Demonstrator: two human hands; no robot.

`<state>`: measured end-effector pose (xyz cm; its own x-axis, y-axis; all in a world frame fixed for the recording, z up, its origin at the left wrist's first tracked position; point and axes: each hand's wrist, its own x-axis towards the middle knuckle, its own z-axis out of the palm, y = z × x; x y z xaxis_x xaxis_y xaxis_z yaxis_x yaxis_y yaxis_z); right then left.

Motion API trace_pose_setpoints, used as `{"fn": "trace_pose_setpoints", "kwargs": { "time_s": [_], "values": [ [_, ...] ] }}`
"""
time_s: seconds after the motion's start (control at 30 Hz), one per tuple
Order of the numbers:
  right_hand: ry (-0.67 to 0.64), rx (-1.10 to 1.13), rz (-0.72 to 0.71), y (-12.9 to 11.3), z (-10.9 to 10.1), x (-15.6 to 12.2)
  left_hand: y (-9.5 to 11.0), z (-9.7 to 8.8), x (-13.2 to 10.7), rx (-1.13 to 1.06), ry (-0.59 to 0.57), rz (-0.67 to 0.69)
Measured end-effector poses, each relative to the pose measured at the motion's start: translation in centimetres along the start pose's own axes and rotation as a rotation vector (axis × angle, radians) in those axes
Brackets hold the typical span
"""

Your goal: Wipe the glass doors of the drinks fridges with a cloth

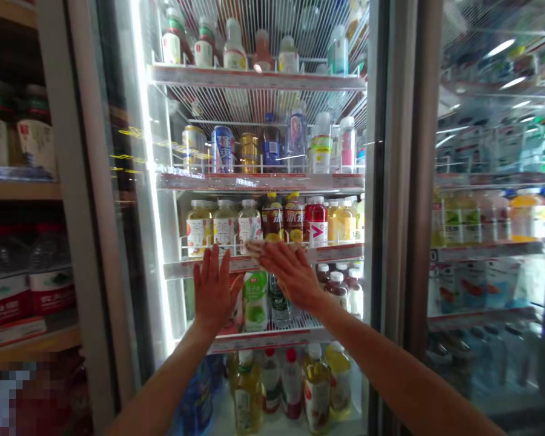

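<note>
A glass door [122, 242] stands between me and a lit drinks fridge; yellow and white reflections show on it. My left hand [214, 297] is raised in front of the glass with its fingers stretched and apart, holding nothing; it seems to rest flat on the pane. To its right, my right hand [295, 272] presses a pale, crumpled cloth [255, 247] toward the glass under its fingers. Motion blurs the cloth, and the fingers partly hide it. Both hands are level with the shelf edge below the tea bottles [224, 224].
Inside the fridge, wire shelves hold bottles and cans [222, 148]. A metal door frame [420, 181] runs upright on the right, with another stocked fridge [490, 242] beyond it. At the left stands a wooden shelf [22, 189] with large bottles.
</note>
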<state>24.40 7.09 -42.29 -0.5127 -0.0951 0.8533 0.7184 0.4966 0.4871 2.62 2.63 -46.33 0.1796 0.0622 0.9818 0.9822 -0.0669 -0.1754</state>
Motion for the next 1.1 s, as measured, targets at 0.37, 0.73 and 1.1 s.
{"fn": "trace_pose_setpoints", "kwargs": {
  "time_s": [0.37,0.73,1.1],
  "values": [
    [0.022,0.029,0.059,0.4,0.0,-0.1,-0.3,0.1,-0.4,0.010,-0.018,-0.006],
    [0.143,0.612,0.506,-4.8,0.0,2.7,5.6,0.4,4.8,-0.311,-0.001,0.019],
    [0.306,0.081,0.314,4.9,-1.3,1.3,-2.5,-0.3,5.9,-0.069,0.067,0.109]
  ]
}}
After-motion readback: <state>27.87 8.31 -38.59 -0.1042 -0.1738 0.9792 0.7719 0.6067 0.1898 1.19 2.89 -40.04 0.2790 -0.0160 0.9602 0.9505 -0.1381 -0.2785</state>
